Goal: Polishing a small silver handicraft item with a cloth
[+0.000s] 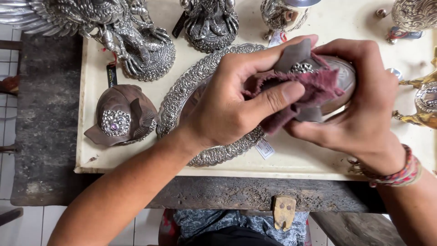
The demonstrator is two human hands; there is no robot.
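Maroon cloth in both closed hands

**Layout of Items on the Work Board**

A board lay on a bench. An oval tray occupied the board's middle. A shell-shaped piece sat left of the tray. A winged figure stood behind that piece, and a seated figure stood behind the tray. Both hands met above the tray's right part: the left hand pressed a cloth onto a rounded object cradled in the right hand. A spouted vessel stood at the right edge.
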